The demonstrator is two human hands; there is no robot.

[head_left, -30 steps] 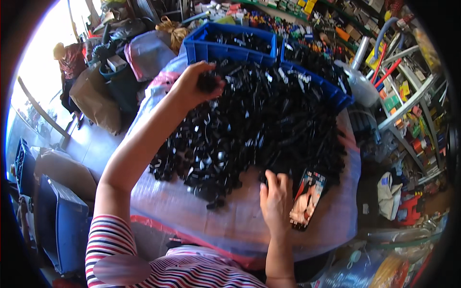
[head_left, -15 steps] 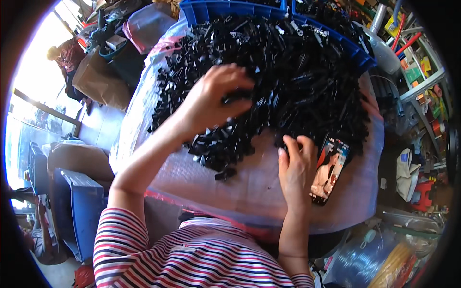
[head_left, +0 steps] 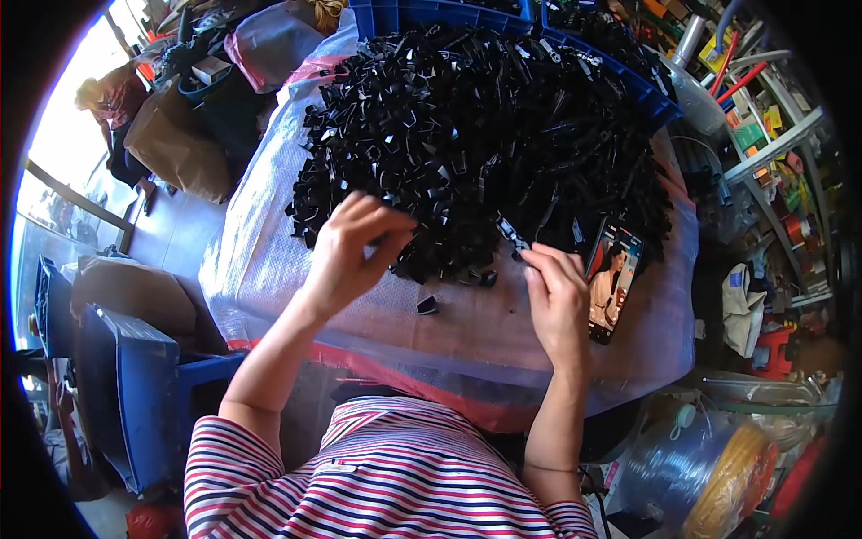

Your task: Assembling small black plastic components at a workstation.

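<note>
- Head view: big plastic-covered table [head_left: 431,341]
- huge heap of black parts [head_left: 440,148], middle toward far edge
- left hand [head_left: 348,244] around heap's near-left side, fingers curled, blurry, can't tell if gripping anything
- right hand [head_left: 558,301] toward right edge, pinching
- phone [head_left: 614,286] just beside
- pinched bit: small shiny part [head_left: 512,234], heap's near side

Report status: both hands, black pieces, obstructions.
Left hand curled, grip contents unclear. Right hand pinching slim, shiny dark piece. Heap of small, black, plastic-looking pieces ahead. Possible obstruction: black rectangular phone beside right hand.
</note>
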